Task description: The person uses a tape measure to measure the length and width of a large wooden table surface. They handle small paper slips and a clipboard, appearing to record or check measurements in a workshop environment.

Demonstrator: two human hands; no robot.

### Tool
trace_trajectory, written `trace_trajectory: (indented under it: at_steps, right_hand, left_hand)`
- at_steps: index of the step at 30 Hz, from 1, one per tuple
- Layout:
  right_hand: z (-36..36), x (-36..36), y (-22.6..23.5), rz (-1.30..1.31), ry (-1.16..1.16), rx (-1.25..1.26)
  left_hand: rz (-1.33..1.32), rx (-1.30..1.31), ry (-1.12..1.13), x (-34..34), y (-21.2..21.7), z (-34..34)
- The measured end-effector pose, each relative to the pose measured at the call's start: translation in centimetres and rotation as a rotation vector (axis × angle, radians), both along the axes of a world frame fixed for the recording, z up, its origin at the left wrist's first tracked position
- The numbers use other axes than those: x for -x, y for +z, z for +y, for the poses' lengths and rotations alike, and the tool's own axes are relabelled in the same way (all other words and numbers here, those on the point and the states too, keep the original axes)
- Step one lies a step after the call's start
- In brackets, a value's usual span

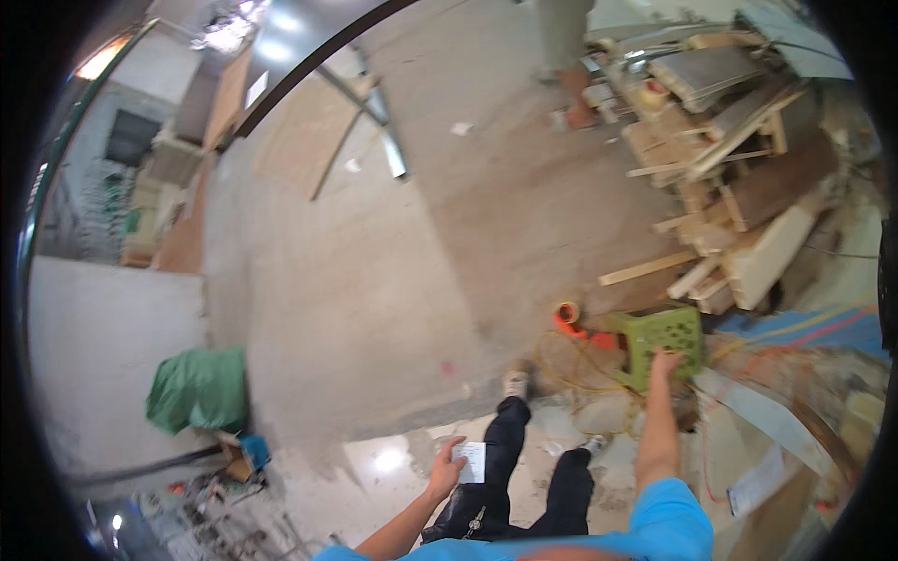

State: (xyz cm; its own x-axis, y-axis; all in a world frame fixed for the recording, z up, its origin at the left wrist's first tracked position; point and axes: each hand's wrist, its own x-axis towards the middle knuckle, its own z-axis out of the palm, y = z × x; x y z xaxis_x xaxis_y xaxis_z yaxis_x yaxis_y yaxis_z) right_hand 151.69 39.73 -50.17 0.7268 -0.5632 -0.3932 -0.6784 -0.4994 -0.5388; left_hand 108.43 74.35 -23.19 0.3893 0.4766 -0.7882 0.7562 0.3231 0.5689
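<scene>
Your right hand [666, 360] touches the green crate [666, 338], grip state unclear; left hand [447, 466] grips a white paper [472, 461].

1. Bright blue short-sleeved top; right sleeve [669, 519] is wide and loose, ends above the elbow, plain, no print visible.
2. Left sleeve [341, 553] only a thin blue sliver at the lower edge.
3. Both forearms bare, no gloves, no watch or bands visible on left hand [447, 467] or right hand [666, 360].
4. Black trousers [524, 477], slim cut, slightly creased, a faint sheen on the fabric.
5. Small metallic bit near the waist of the trousers, too small to tell what.
6. Light grey-white shoes [515, 381], low cut, dusty; second one partly seen lower right of the first.
</scene>
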Motion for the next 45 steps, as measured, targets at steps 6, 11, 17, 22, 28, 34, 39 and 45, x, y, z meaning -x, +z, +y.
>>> trace_trajectory:
  at_steps: [6,11,17,22,28,34,39,45]
  right_hand:
    - [10.1,11.9,17.4,0.435,-0.244,-1.265]
    - [25.3,15.2,34.8,0.623,0.214,-1.41]
    - [38.0,10.9,45.4,0.358,0.855,-1.018]
    - [43.8,1.4,46.8,0.05,0.793,-0.992]
    - [48.5,-12.0,43.4,-0.129,0.591,-1.034]
    - [53.2,-25.0,45.4,-0.207,0.437,-1.024]
    - [55.5,-36.4,52.2,-0.418,0.373,-1.053]
    - [56.8,-45.0,59.6,-0.504,0.313,-1.011]
  left_hand:
    - [-0.199,0.222,0.208,-7.0,4.1,3.6]
    - [-0.564,0.298,0.262,-16.2,10.0,12.6]
    - [-0.8,0.151,0.09,-26.1,19.9,21.1]
    - [-0.837,-0.075,-0.045,-34.8,26.3,27.4]
    - [-1.015,-1.292,-0.302,-53.7,38.5,44.0]
    - [-0.695,-1.5,-0.46,-73.9,38.7,55.6]
    - [-0.337,-1.507,-0.64,-81.4,30.6,62.1]
    - [-0.283,-1.393,-0.797,-83.0,26.0,64.6]
